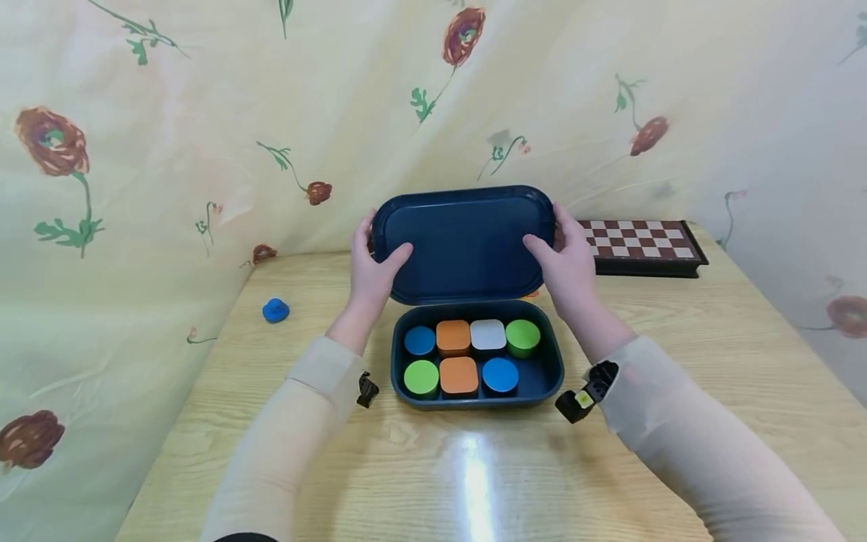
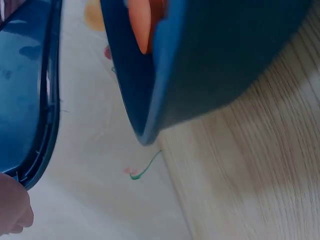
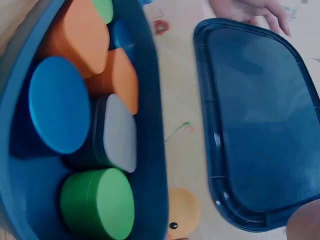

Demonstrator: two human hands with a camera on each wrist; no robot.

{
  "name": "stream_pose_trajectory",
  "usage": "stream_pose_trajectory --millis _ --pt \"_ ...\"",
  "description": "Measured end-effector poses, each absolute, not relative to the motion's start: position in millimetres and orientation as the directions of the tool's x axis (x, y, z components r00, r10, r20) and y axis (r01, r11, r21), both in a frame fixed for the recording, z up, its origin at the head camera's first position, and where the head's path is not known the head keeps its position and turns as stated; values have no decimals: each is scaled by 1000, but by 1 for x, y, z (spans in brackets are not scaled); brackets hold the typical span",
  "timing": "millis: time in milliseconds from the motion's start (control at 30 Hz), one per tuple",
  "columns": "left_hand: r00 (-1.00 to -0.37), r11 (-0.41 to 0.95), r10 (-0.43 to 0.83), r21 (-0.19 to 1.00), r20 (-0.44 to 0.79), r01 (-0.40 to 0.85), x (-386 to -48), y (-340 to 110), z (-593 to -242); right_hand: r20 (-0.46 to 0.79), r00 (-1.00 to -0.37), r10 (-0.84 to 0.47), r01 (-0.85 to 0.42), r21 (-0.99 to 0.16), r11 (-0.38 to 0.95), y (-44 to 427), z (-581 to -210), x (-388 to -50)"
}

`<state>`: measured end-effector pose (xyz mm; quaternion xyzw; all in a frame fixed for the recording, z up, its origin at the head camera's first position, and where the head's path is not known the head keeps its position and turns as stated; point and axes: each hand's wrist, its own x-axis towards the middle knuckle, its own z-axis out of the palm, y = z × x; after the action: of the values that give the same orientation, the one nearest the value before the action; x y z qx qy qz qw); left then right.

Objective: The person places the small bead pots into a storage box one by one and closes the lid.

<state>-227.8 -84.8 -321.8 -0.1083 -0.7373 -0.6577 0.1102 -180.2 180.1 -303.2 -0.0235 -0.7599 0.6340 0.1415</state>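
A dark blue lid (image 1: 467, 245) stands tilted up behind the dark blue box (image 1: 477, 403), its inner side facing me. My left hand (image 1: 372, 267) grips the lid's left end, thumb across its face. At the other end my right hand (image 1: 565, 252) grips it the same way. Fingers behind the lid are mostly hidden. Inside the uncovered box sit several small containers in two rows: round blue ones (image 1: 500, 375), square orange ones (image 1: 459, 375), round green ones (image 1: 523, 338) and a square pale grey one (image 3: 120, 132).
A small blue toy duck (image 1: 275, 310) sits on the wooden table at the left. A brown-and-white chessboard case (image 1: 640, 245) lies at the back right. Behind the box is a yellow toy duck (image 3: 182, 212), mostly hidden in the head view. Flowered cloth (image 1: 305, 113) hangs at the back.
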Motion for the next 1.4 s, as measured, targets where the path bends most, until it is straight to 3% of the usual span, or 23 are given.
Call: stream_pose_trajectory --millis 100,200,333,433,500,633,867,1033,1400 --pt "-942 4 68 944 328 329 -224 -85 -323 152 -974 169 -138 -986 91 183 -298 -176" --pt "-936 3 139 945 322 326 -222 -88 -322 128 -983 133 -131 -991 -11 185 -292 -174" --pt "-946 233 190 923 264 305 -219 -93 -318 108 -987 117 -117 -990 -77 190 -289 -172" --pt "-950 434 204 848 235 304 -216 -96 -313 107 -987 117 -110 -994 -23 194 -288 -170" --pt "-950 484 218 820 225 306 -214 -98 -311 115 -988 104 -111 -993 41 197 -288 -169" --pt "-950 409 235 865 207 290 -210 -96 -308 122 -992 37 -119 -990 77 201 -288 -166" --pt "-957 377 231 891 175 254 -203 -92 -304 116 -993 12 -117 -990 -74 202 -290 -161" --pt "-960 305 222 924 169 232 -200 -94 -306 132 -991 16 -133 -986 -101 204 -295 -159" --pt "-924 -12 214 947 317 322 -196 -95 -325 74 -997 -6 -74 -997 -18 202 -295 -152"
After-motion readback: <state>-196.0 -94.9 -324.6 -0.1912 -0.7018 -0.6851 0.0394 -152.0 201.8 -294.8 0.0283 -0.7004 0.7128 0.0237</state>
